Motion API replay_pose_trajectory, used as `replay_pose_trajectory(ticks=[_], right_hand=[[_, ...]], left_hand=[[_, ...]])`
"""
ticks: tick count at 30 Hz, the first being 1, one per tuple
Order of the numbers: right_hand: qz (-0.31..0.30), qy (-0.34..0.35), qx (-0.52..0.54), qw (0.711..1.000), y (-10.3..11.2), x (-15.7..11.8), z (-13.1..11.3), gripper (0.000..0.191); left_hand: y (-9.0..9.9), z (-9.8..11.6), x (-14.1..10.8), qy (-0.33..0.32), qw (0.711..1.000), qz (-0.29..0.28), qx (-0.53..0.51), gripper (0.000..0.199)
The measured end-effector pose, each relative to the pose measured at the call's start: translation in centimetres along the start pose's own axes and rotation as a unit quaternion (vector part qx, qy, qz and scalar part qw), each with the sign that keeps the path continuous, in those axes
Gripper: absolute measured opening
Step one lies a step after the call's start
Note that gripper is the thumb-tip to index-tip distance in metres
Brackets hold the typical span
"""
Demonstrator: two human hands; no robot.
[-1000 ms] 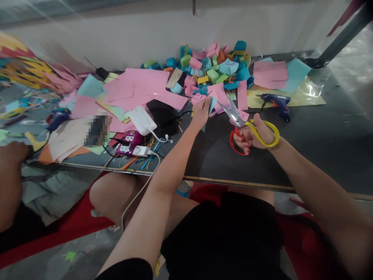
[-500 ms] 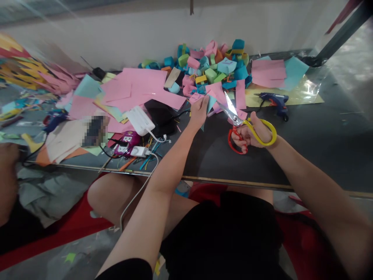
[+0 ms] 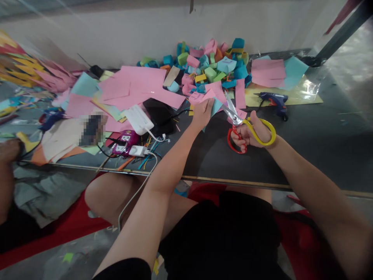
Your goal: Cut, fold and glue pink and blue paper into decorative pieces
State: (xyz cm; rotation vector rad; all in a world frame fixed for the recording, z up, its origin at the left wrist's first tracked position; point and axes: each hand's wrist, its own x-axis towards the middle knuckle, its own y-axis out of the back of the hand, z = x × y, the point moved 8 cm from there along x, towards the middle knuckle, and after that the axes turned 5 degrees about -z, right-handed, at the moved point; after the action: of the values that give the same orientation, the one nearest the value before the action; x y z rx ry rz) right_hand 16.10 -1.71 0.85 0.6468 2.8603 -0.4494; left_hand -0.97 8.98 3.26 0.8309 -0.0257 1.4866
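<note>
The left hand (image 3: 202,114) pinches a light blue paper piece (image 3: 216,106) between thumb and fingers, and compared with half a second ago it has edged toward three o'clock, so more of the paper shows and its edge now meets the blade tips of the scissors (image 3: 236,120); whether it lies between the blades I cannot tell. The right hand (image 3: 250,137) is hooked through the red and yellow handles, little changed, keeping the blades spread. The paper sits at ten o'clock from the scissors' pivot, above the dark worktop (image 3: 314,147). At eleven o'clock from that pivot lies the pile of coloured paper loops (image 3: 211,70), and at two o'clock a blue hot-glue gun (image 3: 274,98), both unmoved. A magenta power strip (image 3: 127,140) rests at eight o'clock from the left hand.
</note>
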Motion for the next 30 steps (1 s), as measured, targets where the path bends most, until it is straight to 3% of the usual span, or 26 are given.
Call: replay_pose_trajectory(ticks=[5,12,19,30], right_hand=[[0.000,-0.006,0.010,1.000,-0.1,0.0,0.0,0.088],[-0.009,0.009,0.018,1.000,0.1,0.3,0.5,0.086],[0.002,0.022,0.009,1.000,-0.1,0.4,0.2,0.087],[0.027,0.021,-0.001,0.999,-0.1,0.6,0.2,0.092]], left_hand=[[-0.9,1.0,-0.4,-0.071,0.997,-0.023,0.018,0.052],[-0.6,1.2,-0.2,-0.067,0.998,-0.004,0.002,0.065],[-0.3,0.1,0.1,-0.031,0.999,-0.007,0.007,0.060],[-0.3,0.4,-0.1,-0.035,0.999,-0.016,0.036,0.042]])
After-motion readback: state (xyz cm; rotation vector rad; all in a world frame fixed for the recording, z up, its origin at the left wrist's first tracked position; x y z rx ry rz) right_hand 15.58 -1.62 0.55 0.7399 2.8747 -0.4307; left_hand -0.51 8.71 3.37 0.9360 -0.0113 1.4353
